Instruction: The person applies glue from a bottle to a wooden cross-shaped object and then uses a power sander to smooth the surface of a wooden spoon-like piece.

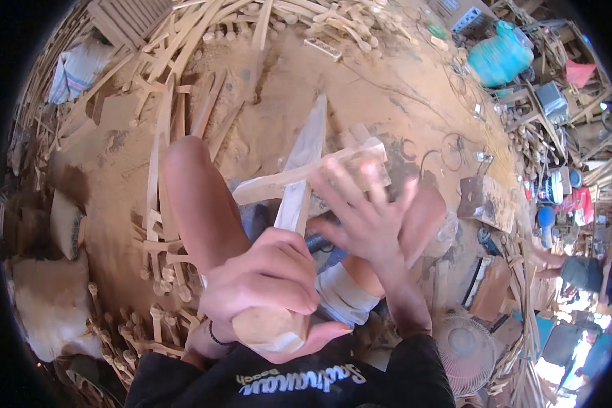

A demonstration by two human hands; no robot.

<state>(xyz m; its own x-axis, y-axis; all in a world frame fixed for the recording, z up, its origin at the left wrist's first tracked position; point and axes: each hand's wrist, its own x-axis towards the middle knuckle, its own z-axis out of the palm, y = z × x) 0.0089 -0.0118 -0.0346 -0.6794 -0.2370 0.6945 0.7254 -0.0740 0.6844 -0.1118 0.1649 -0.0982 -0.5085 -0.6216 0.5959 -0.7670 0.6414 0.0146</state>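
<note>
At centre, clamped by its near end in the left hand (262, 275): a long pale wooden piece (294, 207), pointing away, with a wooden bar (268, 185) crossing it. To the right, outspread and blurred: the right hand (368, 221), near the bar; contact impossible to tell.

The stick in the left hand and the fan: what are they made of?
The stick looks like bare wood: it's pale tan with flat cut faces. The fan looks pale and dull, maybe plastic or coated metal: its thin ribs don't settle which.
</note>
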